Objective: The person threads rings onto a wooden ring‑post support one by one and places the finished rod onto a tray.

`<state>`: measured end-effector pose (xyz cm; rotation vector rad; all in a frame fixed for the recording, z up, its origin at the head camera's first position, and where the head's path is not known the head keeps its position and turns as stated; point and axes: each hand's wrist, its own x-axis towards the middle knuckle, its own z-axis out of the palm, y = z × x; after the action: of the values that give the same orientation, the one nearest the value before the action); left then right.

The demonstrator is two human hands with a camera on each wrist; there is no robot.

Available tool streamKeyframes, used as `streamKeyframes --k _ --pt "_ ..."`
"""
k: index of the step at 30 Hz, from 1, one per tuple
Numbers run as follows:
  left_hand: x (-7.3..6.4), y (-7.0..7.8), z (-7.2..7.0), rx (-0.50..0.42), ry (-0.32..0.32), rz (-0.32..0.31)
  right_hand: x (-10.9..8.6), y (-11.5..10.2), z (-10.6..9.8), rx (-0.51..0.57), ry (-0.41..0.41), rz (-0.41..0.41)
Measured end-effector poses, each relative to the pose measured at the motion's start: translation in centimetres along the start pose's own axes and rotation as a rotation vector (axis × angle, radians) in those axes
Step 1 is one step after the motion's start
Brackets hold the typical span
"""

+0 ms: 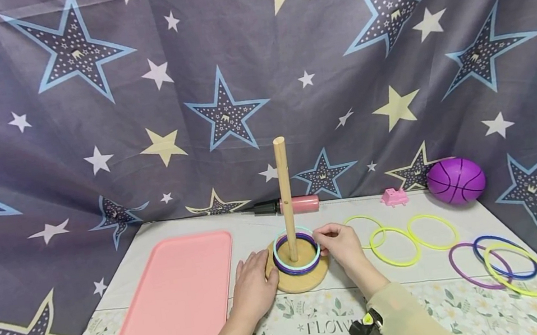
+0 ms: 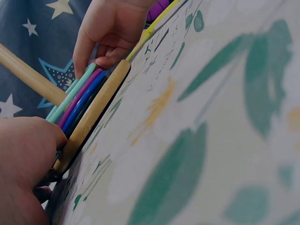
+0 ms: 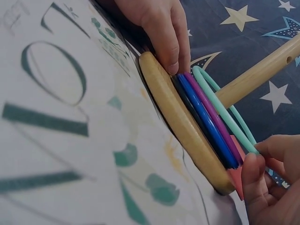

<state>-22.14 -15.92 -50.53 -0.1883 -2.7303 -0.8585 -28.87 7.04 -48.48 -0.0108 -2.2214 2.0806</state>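
Note:
A wooden peg (image 1: 285,188) stands upright on a round wooden base (image 1: 301,284). Stacked low around it are a purple ring (image 3: 213,112), a blue ring (image 3: 205,119) and a darker ring beneath. My right hand (image 1: 342,245) pinches the right side of a mint-green ring (image 3: 229,123) between thumb and fingertips. That ring encircles the peg, tilted, its held side lifted off the purple one. My left hand (image 1: 254,285) rests at the base's left edge, fingers fairly straight beside the stack; whether they touch the lower rings I cannot tell.
Left of the base lies a pink tray (image 1: 174,299). Several yellow rings (image 1: 397,265), a loose purple ring (image 1: 450,259) and a blue ring (image 1: 491,236) lie to the right. Behind are a pink pump (image 1: 304,203), a small pink toy (image 1: 394,197) and a purple ball (image 1: 456,181).

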Motion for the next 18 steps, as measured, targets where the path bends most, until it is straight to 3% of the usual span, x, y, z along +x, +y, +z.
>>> streamKeyframes --k 18 --pt "-0.02 0.05 -0.07 -0.004 -0.003 -0.009 -0.53 -0.28 -0.01 -0.072 -0.02 0.018"
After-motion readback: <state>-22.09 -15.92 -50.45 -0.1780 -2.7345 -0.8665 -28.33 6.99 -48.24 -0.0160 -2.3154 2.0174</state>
